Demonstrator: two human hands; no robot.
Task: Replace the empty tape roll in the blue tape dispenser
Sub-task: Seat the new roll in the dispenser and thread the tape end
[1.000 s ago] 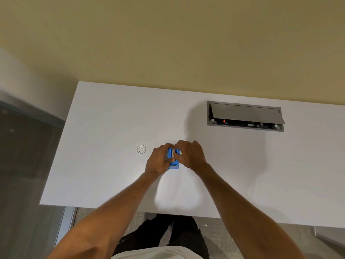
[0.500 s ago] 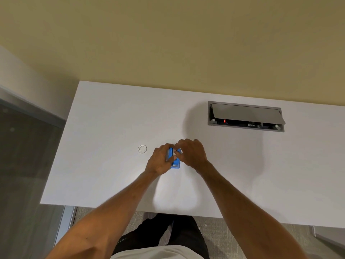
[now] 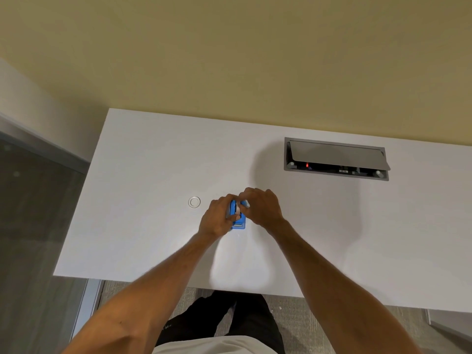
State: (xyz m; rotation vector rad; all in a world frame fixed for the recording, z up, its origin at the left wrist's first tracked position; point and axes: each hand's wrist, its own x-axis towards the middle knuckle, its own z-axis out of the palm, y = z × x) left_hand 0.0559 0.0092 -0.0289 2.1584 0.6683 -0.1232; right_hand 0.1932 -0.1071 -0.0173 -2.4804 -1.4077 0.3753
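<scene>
A small blue tape dispenser (image 3: 240,221) stands on the white desk (image 3: 143,226), near its middle. My left hand (image 3: 217,218) grips the dispenser's left side. My right hand (image 3: 263,208) is closed over its top right, with the fingertips pinching a pale roll (image 3: 238,209) that sits at the dispenser's slot. Most of the roll and of the dispenser's far end is hidden by my fingers. A small clear tape ring (image 3: 194,202) lies flat on the desk a little to the left of my left hand.
A grey cable box (image 3: 334,159) with its lid tilted up is set into the desk at the back right; a red light glows inside. The desk's left edge borders a glass partition (image 3: 30,226). A yellow wall (image 3: 229,60) rises behind.
Both hands have stayed on the dispenser with only small finger shifts. The pale roll now shows more between my fingers at the dispenser's top.
</scene>
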